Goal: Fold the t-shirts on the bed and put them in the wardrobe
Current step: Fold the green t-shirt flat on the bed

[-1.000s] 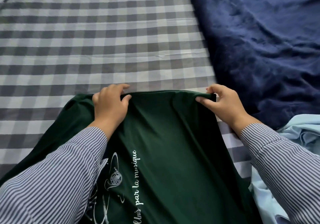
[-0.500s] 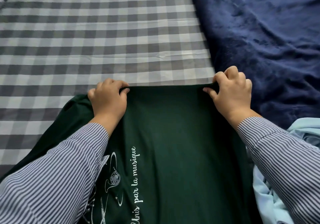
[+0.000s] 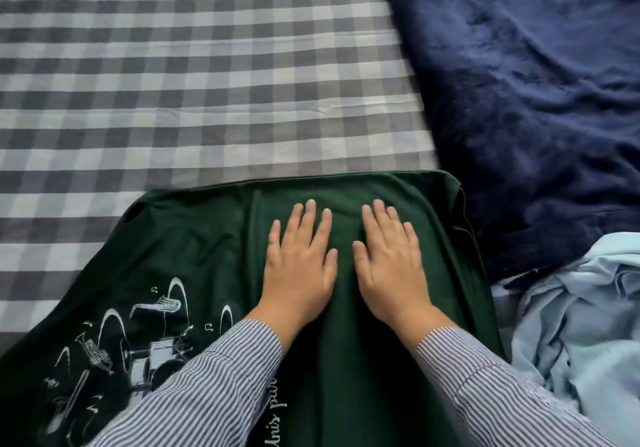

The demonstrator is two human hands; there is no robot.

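Note:
A dark green t-shirt with a white print of musical instruments lies spread on the checked bed sheet in front of me. Its far edge runs straight across the sheet. My left hand and my right hand lie flat side by side on the shirt's upper middle, fingers straight and pressing the cloth. Both wrists come out of striped sleeves. A crumpled light blue t-shirt lies at the right, next to the green one.
A rumpled navy blanket covers the right side of the bed, right up against the green shirt's far right corner. The grey and white checked sheet stretches away to the left and beyond the shirt.
Both hands let go of the shirt's far edge, where they gripped it, and moved inward and back. They now press flat on the cloth near its middle.

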